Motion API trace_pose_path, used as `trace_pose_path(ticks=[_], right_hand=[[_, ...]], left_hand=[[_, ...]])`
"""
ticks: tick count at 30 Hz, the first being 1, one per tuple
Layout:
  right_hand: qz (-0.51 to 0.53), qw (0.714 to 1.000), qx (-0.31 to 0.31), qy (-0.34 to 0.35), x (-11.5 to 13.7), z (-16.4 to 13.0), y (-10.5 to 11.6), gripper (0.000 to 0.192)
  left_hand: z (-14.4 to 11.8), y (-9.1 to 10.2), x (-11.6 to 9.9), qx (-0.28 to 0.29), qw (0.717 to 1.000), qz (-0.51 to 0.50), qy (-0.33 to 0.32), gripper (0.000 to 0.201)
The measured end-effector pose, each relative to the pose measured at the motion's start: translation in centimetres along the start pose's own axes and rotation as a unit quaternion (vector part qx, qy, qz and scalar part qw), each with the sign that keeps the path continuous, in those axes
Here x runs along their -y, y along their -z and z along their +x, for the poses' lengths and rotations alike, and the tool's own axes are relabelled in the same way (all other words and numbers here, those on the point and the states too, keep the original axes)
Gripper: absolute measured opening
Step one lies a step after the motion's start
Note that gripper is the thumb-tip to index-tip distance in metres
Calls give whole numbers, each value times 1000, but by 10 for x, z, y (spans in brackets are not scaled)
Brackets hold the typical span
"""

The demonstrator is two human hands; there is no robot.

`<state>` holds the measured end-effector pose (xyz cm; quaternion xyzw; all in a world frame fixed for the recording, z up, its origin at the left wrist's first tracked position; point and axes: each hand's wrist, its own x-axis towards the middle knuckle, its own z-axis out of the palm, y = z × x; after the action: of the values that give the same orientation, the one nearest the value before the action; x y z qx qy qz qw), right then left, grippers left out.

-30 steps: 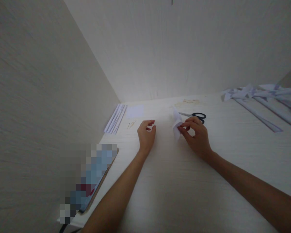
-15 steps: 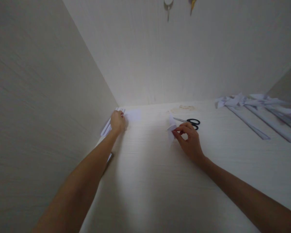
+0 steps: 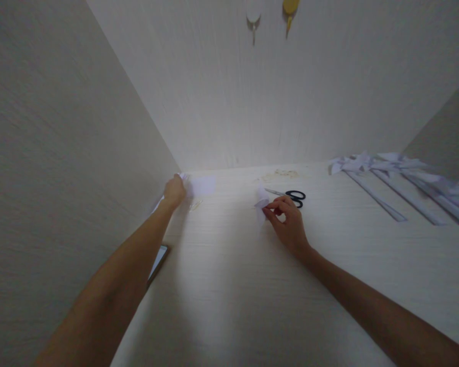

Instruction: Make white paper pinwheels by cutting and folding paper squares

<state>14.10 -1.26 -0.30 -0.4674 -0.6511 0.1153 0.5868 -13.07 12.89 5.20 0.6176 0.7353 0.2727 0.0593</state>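
Observation:
My right hand (image 3: pixel 287 223) pinches a small folded piece of white paper (image 3: pixel 260 205) that stands on the pale desk (image 3: pixel 252 285). Black-handled scissors (image 3: pixel 290 194) lie just behind that hand. My left hand (image 3: pixel 174 191) is stretched to the far left corner and rests on a stack of white paper strips (image 3: pixel 158 203) against the side wall, its fingers closed over their far end. A small white paper square (image 3: pixel 202 185) lies right beside that hand.
Long folded paper strips and paper scraps (image 3: pixel 386 176) are spread over the far right of the desk. A phone or tablet (image 3: pixel 157 261) lies at the left edge under my left forearm. Two hooks (image 3: pixel 270 15) hang on the back wall. Walls close in on the left and behind.
My left hand has gone from the middle of the desk to the paper strips in the far left corner. The right hand has kept hold of the folded paper; the view has tilted upward.

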Motion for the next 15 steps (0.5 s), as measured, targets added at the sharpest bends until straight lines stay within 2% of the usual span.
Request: trace_pose_path(ticks=[1, 4, 6, 7, 8, 10, 12, 15], right_hand=[[0, 1000, -6, 0, 0, 0, 0, 6], [-5, 999, -32, -7, 0, 1, 2, 7], [-9, 999, -49, -14, 0, 1, 3, 7], [-11, 998, -58, -17, -1, 1, 3, 7], [-11, 998, -65, -21, -2, 1, 4, 6], [-6, 997, -77, -29, -5, 1, 4, 6], [6, 995, -86, -42, -8, 0, 4, 6], [24, 994, -91, -58, -12, 0, 4, 6]], left_hand=[[0, 6, -8, -7, 993, -110, 51, 24], [-10, 21, -35, 36, 978, -194, 71, 20], [-29, 27, -53, 93, 959, -257, 72, 18], [-42, 27, -61, 160, 909, -375, 85, 18], [-57, 25, -69, 226, 847, -470, 103, 17], [-88, 18, -78, 318, 746, -570, 132, 16], [-116, 7, -83, 378, 683, -605, 159, 15], [-147, -10, -81, 427, 633, -619, 183, 17]])
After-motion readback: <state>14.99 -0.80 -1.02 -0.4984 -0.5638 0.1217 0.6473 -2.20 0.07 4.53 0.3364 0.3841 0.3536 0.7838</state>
